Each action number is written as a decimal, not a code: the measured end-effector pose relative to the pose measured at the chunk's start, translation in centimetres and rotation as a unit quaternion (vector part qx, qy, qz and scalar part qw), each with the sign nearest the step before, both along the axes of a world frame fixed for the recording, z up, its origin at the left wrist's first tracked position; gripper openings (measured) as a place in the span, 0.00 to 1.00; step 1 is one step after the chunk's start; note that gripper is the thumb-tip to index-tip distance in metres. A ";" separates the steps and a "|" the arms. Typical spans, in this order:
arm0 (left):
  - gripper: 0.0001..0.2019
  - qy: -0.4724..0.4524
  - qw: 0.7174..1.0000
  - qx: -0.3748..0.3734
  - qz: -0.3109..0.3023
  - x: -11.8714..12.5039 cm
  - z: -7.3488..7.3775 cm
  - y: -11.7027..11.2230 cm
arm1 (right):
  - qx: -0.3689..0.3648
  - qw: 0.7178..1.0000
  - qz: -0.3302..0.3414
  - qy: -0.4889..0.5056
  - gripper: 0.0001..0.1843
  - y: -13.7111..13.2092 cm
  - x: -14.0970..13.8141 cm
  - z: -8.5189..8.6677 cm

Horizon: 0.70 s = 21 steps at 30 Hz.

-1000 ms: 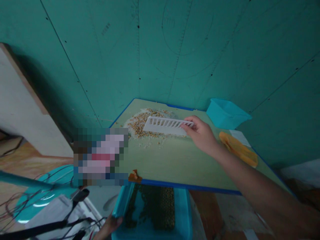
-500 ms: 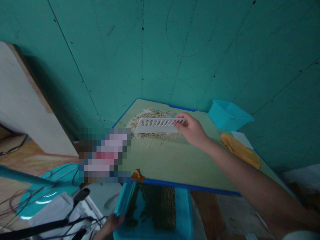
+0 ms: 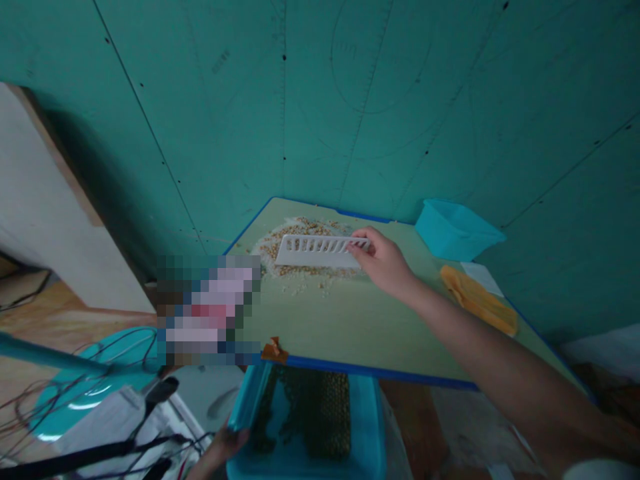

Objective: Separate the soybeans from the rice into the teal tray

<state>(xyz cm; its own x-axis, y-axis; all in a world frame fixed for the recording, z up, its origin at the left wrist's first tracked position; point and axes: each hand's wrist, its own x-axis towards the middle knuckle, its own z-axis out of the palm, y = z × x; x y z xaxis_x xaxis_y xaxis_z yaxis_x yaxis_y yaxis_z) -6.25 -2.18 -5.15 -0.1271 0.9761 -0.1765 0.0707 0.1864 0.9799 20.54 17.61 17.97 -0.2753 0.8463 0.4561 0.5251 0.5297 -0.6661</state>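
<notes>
My right hand (image 3: 383,261) reaches across the green board (image 3: 360,327) and grips the right end of a white slotted scraper (image 3: 317,251). The scraper lies over a pile of mixed grains (image 3: 287,241) at the board's far left corner. Loose grains are scattered just in front of it. My left hand (image 3: 220,450) holds the near left rim of a blue tub (image 3: 370,427) below the board's front edge. The tub has a heap of grains (image 3: 320,413) inside.
A second blue tub (image 3: 453,230) stands at the board's far right, with a yellow cloth (image 3: 477,300) and a white slip beside it. A teal wall rises behind. Cables, a black stand and a teal round object (image 3: 85,393) lie at the lower left.
My right hand moved the scraper left over the grain pile, then shifted it slightly back toward me. My left hand stays on the tub.
</notes>
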 end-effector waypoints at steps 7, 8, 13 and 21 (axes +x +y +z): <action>0.16 0.005 1.000 0.007 -0.013 0.3 0.8 -1.1 | -0.003 1.000 0.002 -0.008 0.07 -0.3 0.4 0.0; 0.15 0.005 1.000 0.006 -0.012 0.2 0.7 -1.1 | 0.003 1.000 -0.001 -0.008 0.07 -0.3 0.4 0.0; 0.08 0.003 1.000 -0.007 -0.010 -0.4 0.3 -0.4 | 0.008 1.000 -0.003 -0.016 0.06 -0.4 0.5 0.1; 0.10 0.003 0.999 -0.031 -0.022 -0.5 0.3 0.3 | -0.009 1.000 0.004 -0.008 0.06 -1.3 1.0 0.4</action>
<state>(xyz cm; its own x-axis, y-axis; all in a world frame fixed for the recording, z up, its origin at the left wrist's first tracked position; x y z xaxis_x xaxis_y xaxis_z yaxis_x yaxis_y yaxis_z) -6.78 -1.89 -4.86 -0.0852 0.9680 -0.2359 0.0851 0.2429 0.9663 21.50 16.28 18.38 -0.2896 0.8524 0.4353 0.5317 0.5215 -0.6673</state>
